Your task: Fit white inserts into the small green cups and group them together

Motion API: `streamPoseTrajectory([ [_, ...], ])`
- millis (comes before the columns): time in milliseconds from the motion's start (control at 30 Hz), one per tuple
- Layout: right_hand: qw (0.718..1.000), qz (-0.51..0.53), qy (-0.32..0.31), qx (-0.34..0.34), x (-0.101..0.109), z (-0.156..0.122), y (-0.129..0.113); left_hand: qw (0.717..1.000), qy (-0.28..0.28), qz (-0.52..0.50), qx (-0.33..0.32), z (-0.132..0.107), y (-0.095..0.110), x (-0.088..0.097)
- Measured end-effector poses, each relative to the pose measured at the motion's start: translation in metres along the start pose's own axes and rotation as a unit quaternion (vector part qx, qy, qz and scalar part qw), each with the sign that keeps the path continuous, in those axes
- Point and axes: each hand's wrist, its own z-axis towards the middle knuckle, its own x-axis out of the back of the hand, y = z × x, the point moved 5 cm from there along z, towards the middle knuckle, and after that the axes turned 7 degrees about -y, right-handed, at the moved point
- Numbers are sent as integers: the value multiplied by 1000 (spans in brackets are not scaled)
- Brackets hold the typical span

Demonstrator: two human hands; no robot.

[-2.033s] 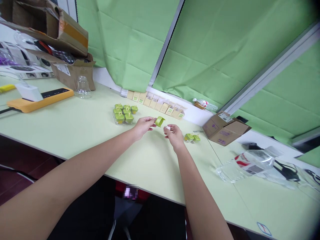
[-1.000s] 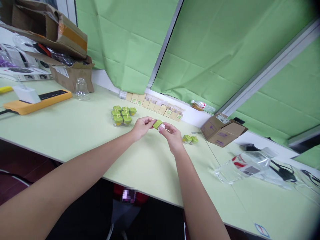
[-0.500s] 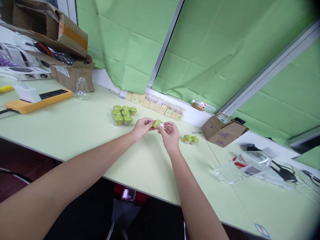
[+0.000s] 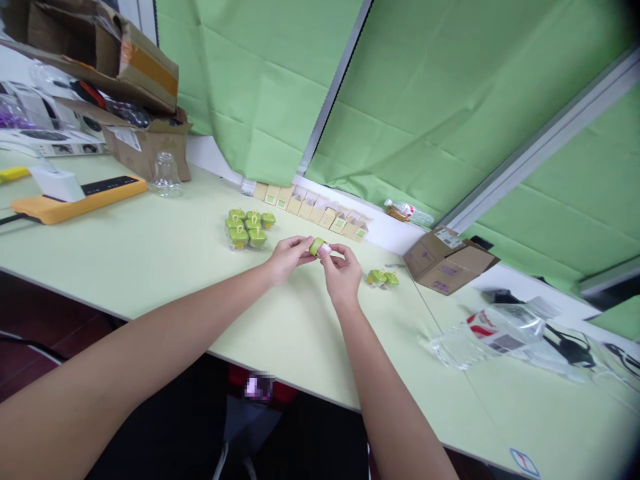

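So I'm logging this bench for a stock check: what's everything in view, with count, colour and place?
Green piece: one, green, held between both hands above the table.
White piece: one, white, against the green piece at the right fingertips.
Capped jars: a cluster, about six, green tops, left of the hands.
Small pair: two, green, right of the hands.
Cartons: a row, tan, along the back edge.
Open box: one, brown, right of centre.
Stacked boxes: brown, far left corner.
Glass jar: one, clear, by those boxes.
Power strip: one, orange, far left.
Plastic bags: clear, at right.
Table: one, pale green.
Left hand: holds the green piece.
Right hand: pinches the white piece.
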Motion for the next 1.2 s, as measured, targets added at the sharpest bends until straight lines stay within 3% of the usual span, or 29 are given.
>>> streamPoseTrajectory([
  [367,1000,-2,15,24,2,0,-1,997,-56,-50,23,-1,-1,-6],
  [733,997,-42,19,66,2,1,-6,997,-68,-44,15,0,-3,-3],
  [1200,996,-69,2,48,2,0,-11,998,-61,-29,19,-4,0,-5],
])
